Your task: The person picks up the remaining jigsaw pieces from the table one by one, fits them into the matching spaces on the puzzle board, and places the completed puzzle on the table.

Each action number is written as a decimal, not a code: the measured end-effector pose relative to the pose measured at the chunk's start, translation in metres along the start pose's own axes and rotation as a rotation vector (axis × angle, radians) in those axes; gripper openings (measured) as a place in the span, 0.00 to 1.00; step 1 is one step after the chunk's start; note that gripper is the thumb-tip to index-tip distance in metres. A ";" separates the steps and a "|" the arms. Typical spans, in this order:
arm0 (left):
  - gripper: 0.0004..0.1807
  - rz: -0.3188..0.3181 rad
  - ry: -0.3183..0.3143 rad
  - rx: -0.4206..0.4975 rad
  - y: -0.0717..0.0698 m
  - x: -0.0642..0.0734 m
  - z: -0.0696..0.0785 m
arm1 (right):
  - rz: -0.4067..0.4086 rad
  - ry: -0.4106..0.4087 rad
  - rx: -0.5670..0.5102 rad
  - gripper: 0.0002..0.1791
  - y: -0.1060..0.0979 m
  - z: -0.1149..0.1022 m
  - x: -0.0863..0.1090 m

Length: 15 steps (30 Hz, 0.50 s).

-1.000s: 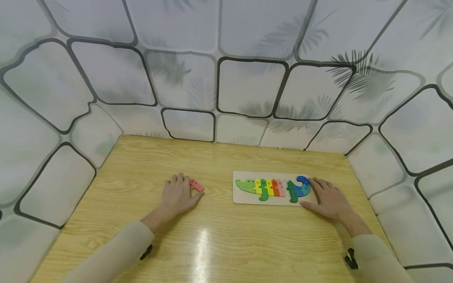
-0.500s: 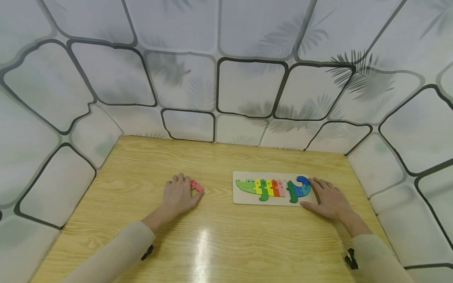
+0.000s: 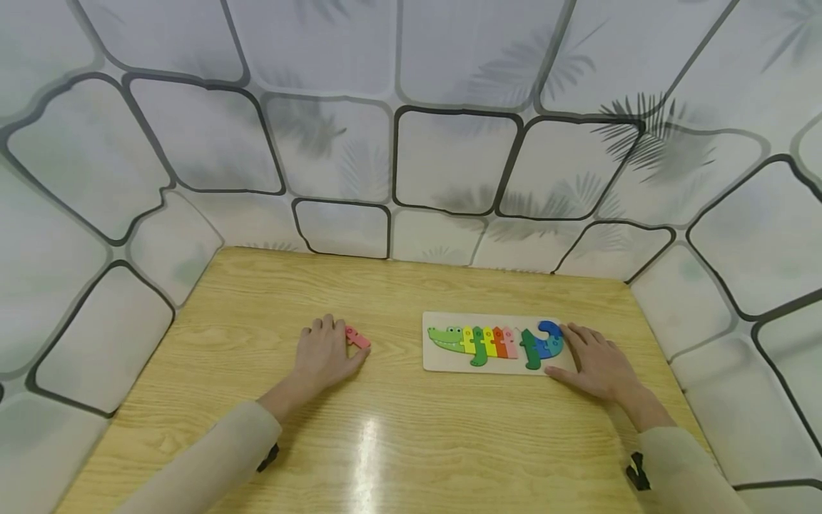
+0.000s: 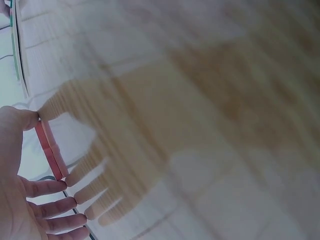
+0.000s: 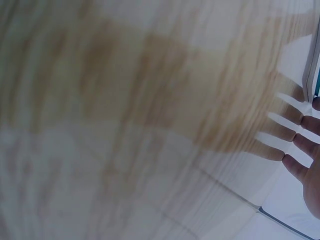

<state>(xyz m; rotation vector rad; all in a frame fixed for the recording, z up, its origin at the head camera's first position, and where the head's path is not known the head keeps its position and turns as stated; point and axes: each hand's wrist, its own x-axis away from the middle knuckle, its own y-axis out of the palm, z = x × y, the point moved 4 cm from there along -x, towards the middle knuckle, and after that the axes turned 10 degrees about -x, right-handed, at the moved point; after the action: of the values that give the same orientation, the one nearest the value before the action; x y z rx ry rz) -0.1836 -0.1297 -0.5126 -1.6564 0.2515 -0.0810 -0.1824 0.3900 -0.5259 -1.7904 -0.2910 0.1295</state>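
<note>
A pink puzzle piece [image 3: 357, 337] lies on the table between thumb and forefinger of my left hand [image 3: 320, 355]. In the left wrist view, the thumb and forefinger meet opposite ends of this pink piece [image 4: 51, 151], pinching it. To the right lies a pale wooden puzzle board [image 3: 443, 363] bearing a multicoloured crocodile [image 3: 494, 341]. A bare strip shows between its light pink and dark green pieces. My right hand [image 3: 597, 362] rests at the board's right end, fingers extended, its thumb at the front edge and covering the corner. The right wrist view catches only several fingertips [image 5: 305, 142].
The wood-grain table [image 3: 385, 421] is glossy and reflects both hands. Pale fabric walls [image 3: 340, 143] with a stone and leaf pattern enclose it at the back and both sides. A dark strap [image 3: 637, 470] hangs below the right sleeve.
My left hand has shifted very slightly to the right. The right hand and the puzzle board stay where they were.
</note>
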 end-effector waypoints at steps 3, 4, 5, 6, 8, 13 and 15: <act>0.39 -0.002 0.001 0.001 -0.001 0.000 0.000 | 0.002 -0.001 -0.001 0.59 0.000 0.000 0.000; 0.39 -0.002 0.001 0.001 -0.001 0.000 0.000 | 0.003 -0.001 0.000 0.59 0.000 0.000 0.000; 0.39 -0.002 0.001 0.000 -0.002 0.000 0.000 | 0.004 -0.002 0.000 0.59 0.000 0.000 0.000; 0.40 -0.004 0.000 -0.001 -0.002 0.000 0.000 | 0.006 -0.003 0.001 0.59 0.001 0.000 0.000; 0.40 -0.007 0.001 -0.005 -0.002 -0.001 -0.001 | 0.008 -0.005 0.002 0.59 0.001 0.001 0.000; 0.40 -0.016 0.010 -0.027 -0.002 -0.001 0.000 | 0.008 -0.005 0.005 0.59 0.001 0.001 0.000; 0.39 -0.015 0.013 -0.027 -0.003 -0.001 -0.001 | 0.008 -0.005 0.007 0.59 0.001 0.001 0.000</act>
<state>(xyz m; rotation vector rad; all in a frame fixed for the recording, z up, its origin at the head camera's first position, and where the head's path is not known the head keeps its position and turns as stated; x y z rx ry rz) -0.1848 -0.1297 -0.5097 -1.6852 0.2510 -0.0997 -0.1820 0.3908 -0.5274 -1.7849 -0.2870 0.1407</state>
